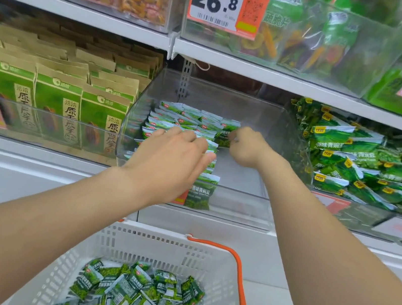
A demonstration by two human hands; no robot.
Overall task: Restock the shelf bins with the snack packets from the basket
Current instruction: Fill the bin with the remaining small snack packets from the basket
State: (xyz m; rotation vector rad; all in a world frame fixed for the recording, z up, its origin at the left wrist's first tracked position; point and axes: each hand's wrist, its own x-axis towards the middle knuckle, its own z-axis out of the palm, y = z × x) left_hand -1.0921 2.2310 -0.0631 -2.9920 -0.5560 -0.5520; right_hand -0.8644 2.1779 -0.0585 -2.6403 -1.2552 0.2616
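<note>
Faced a white shelf with bins side by side, and worked in the clear bin at its middle. Had the basket below, just in front of the shelf, with many green snack packets lying loose in its bottom. Found the bin filled only in its left part: upright rows of packets there, bare floor in the right part. Laid the left hand flat over the front rows, fingers almost straight, pressing down and grasping nothing. Curled the right hand at the end of a back row and pinched one packet there, as far as could be seen.

Judged the rows to be the weak point. Had no support at their right side, so could tip over into the bare part if the left hand lifted too early. Could also knock the neighbours out of line by forcing the pinched packet in at an angle. Noticed the front packet standing against the front wall; might bend or fall flat under a strong push from behind.
</note>
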